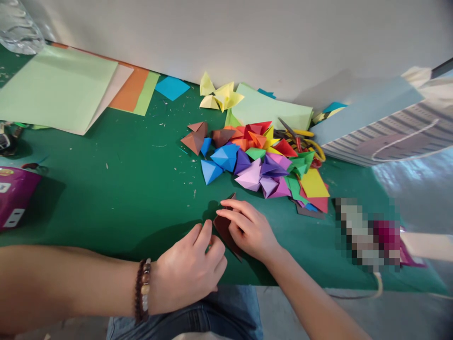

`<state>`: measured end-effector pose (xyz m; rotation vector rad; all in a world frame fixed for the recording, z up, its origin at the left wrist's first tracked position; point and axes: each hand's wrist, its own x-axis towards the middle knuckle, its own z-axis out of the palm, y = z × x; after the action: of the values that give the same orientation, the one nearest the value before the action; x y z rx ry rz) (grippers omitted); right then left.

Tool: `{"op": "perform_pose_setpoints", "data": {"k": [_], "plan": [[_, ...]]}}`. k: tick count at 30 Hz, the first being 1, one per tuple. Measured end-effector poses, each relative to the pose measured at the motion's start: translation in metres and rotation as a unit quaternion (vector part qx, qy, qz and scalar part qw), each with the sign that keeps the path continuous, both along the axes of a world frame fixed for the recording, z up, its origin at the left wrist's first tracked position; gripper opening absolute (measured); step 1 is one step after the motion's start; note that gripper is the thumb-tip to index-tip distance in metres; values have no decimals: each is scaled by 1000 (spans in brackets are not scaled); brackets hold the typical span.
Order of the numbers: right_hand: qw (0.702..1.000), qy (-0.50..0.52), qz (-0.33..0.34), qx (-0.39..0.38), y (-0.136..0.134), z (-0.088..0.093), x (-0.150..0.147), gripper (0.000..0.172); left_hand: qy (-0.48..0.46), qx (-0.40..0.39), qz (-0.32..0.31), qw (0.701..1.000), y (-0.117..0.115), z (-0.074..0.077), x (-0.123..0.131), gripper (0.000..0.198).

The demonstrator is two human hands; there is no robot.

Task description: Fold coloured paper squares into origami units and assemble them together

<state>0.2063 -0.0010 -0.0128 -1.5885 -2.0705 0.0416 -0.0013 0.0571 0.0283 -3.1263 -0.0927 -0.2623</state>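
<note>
A piece of folded brown paper [226,231] stands tilted near the front of the green table. My right hand [253,231] holds it, index and middle fingers reaching over its upper part and the other fingers curled beneath. At the paper's left edge is my left hand [193,264], its fingers bent and drawn together; its thumb tip and whatever it may pinch are hidden. Just beyond both hands lies a heap of folded paper pieces in several colours, among them a blue piece [211,171], a lilac piece [249,175] and a brown piece [195,139].
Scissors [299,134] with yellow handles lie behind the heap. Pale green sheets [60,87] rest at the back left, near a plastic bottle [19,28]. A purple box [16,196] stands at left, a striped paper bag [392,130] at right. Something at far right is blurred.
</note>
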Motion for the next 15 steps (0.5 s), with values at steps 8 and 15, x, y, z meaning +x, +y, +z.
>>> {"op": "perform_pose_setpoints", "data": {"k": [8, 15], "plan": [[1000, 1, 5, 11, 1, 2, 0, 36, -10, -4, -8, 1000, 1, -3, 1, 54], [999, 37, 6, 8, -1, 2, 1, 27, 9, -5, -39, 999, 6, -7, 4, 62]]}}
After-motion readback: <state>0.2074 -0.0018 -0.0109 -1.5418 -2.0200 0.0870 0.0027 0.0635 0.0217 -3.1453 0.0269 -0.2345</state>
